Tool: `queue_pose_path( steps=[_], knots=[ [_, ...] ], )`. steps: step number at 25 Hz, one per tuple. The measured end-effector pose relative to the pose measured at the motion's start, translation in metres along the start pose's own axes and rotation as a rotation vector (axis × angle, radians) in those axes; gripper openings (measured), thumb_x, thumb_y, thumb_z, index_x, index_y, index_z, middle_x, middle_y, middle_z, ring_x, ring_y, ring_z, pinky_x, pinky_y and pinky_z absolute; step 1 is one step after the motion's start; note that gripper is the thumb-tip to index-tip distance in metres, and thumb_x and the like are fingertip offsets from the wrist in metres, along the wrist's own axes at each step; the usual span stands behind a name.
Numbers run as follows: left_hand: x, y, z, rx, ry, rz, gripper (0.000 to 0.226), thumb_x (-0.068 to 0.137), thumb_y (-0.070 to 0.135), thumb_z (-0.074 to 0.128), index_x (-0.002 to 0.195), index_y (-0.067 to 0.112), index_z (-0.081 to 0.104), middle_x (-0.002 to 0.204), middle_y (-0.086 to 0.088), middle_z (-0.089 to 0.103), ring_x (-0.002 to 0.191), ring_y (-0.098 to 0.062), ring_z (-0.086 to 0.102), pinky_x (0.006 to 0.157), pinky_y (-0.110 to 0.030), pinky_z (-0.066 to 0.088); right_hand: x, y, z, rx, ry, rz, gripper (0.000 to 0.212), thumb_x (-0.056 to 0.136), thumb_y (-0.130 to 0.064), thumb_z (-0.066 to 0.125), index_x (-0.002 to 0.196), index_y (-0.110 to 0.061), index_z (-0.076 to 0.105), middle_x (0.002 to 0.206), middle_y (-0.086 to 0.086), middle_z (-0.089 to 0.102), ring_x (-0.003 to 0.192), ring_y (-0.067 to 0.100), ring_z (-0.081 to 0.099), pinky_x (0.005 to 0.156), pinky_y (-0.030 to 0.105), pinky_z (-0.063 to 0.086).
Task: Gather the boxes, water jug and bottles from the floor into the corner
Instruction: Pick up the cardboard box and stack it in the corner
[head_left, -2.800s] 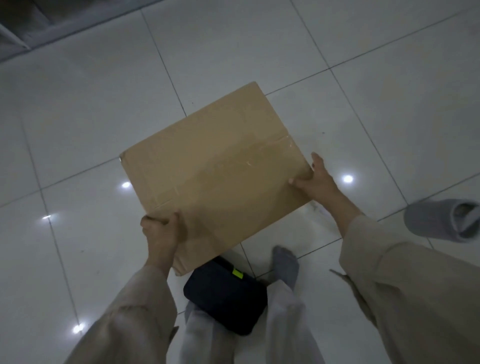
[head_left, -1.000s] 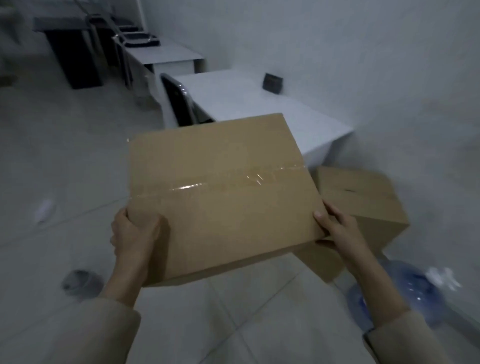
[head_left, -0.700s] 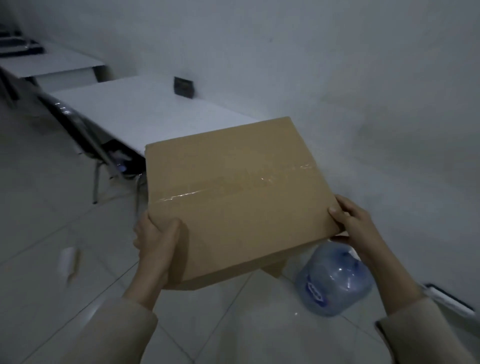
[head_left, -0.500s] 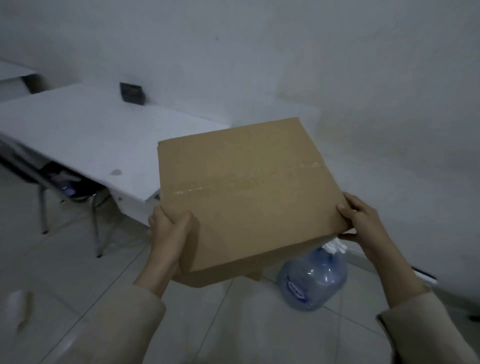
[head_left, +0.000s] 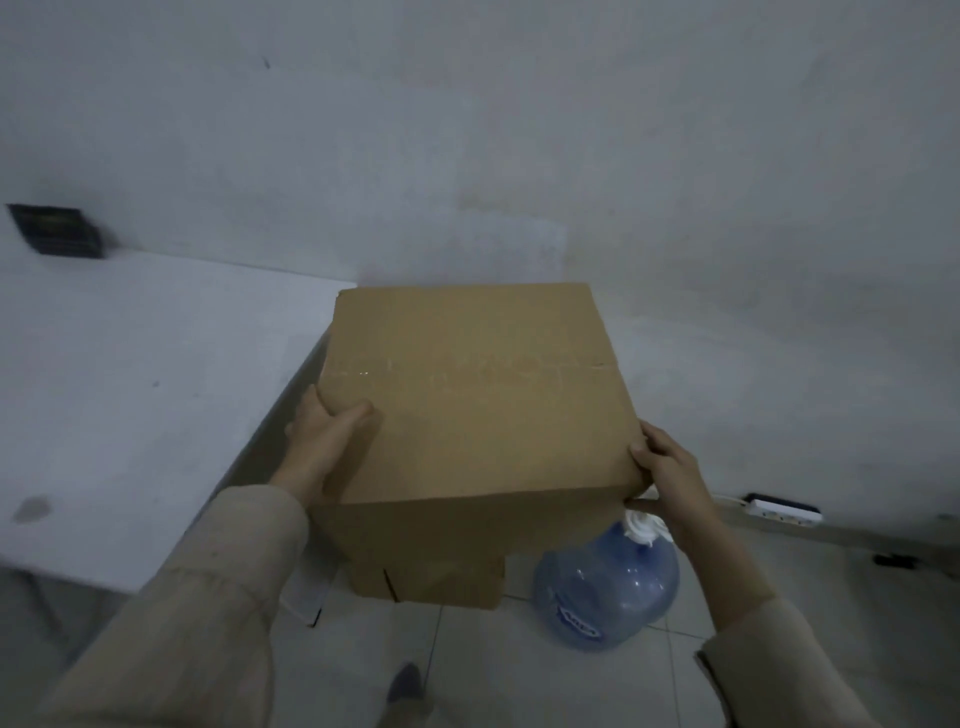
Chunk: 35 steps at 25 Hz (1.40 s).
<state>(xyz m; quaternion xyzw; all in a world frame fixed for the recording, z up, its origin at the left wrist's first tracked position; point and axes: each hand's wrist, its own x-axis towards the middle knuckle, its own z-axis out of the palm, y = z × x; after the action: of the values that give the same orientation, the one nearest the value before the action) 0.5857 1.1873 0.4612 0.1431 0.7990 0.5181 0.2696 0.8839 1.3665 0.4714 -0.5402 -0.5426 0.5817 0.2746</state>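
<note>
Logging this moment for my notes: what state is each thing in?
Top box: taped shut, held over the lower box.
Lower box: on the floor, mostly hidden.
Water jug: upright, capped.
Left hand: grips the top box.
Right hand: grips the top box.

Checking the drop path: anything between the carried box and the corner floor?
Yes. A second cardboard box sits directly under the carried box, and the water jug stands at its right. Both hands grip the carried box's sides.
</note>
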Motion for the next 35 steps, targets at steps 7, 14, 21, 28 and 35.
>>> queue_pose_path(
  steps=[7, 14, 21, 28, 35],
  knots=[
    [0.090, 0.046, 0.008, 0.104, -0.083, 0.072, 0.091, 0.060, 0.050, 0.054, 0.143, 0.022, 0.028, 0.148, -0.010, 0.036, 0.135, -0.034, 0.032, 0.110, -0.050, 0.031, 0.067, -0.025, 0.052, 0.060, 0.091, 0.032, 0.039, 0.097, -0.011, 0.038, 0.132, -0.023, 0.048, 0.122, 0.000, 0.047, 0.109, 0.027, 0.042, 0.076, 0.045, 0.049],
    [0.137, 0.064, 0.004, 0.176, -0.052, 0.092, 0.088, 0.069, 0.052, 0.050, 0.146, 0.019, 0.021, 0.151, -0.009, 0.032, 0.136, -0.032, 0.033, 0.111, -0.047, 0.030, 0.107, -0.029, 0.088, -0.163, 0.069, -0.012, 0.045, 0.097, -0.022, 0.038, 0.141, -0.021, 0.028, 0.143, 0.011, 0.031, 0.122, 0.036, 0.041, 0.099, 0.060, 0.040],
    [0.125, 0.059, 0.013, 0.468, 0.079, 0.159, 0.055, 0.093, 0.029, 0.047, 0.143, 0.015, 0.031, 0.157, -0.010, 0.018, 0.144, -0.032, 0.017, 0.118, -0.045, 0.016, 0.111, -0.043, 0.103, -0.655, 0.082, -0.189, 0.053, 0.096, -0.008, 0.034, 0.146, -0.012, 0.018, 0.154, 0.016, 0.010, 0.142, 0.038, 0.013, 0.112, 0.059, 0.009],
    [0.034, 0.036, 0.032, 0.419, 0.219, 0.191, 0.040, 0.092, 0.023, 0.049, 0.132, 0.022, 0.049, 0.152, -0.008, 0.029, 0.144, -0.026, 0.014, 0.118, -0.040, 0.011, 0.084, -0.054, 0.110, -0.962, -0.344, -0.541, 0.045, 0.092, -0.015, 0.041, 0.134, -0.031, 0.041, 0.158, 0.003, 0.007, 0.145, 0.031, -0.008, 0.111, 0.066, -0.002],
    [-0.133, -0.041, 0.017, 0.147, 0.535, 0.006, 0.031, 0.091, 0.017, 0.049, 0.120, 0.022, 0.057, 0.139, -0.004, 0.045, 0.137, -0.022, 0.032, 0.113, -0.038, 0.025, 0.011, -0.031, 0.122, -0.967, -0.789, -0.894, 0.039, 0.090, -0.018, 0.050, 0.125, -0.033, 0.051, 0.154, 0.001, 0.019, 0.146, 0.026, -0.004, 0.112, 0.060, -0.003]
  ],
)
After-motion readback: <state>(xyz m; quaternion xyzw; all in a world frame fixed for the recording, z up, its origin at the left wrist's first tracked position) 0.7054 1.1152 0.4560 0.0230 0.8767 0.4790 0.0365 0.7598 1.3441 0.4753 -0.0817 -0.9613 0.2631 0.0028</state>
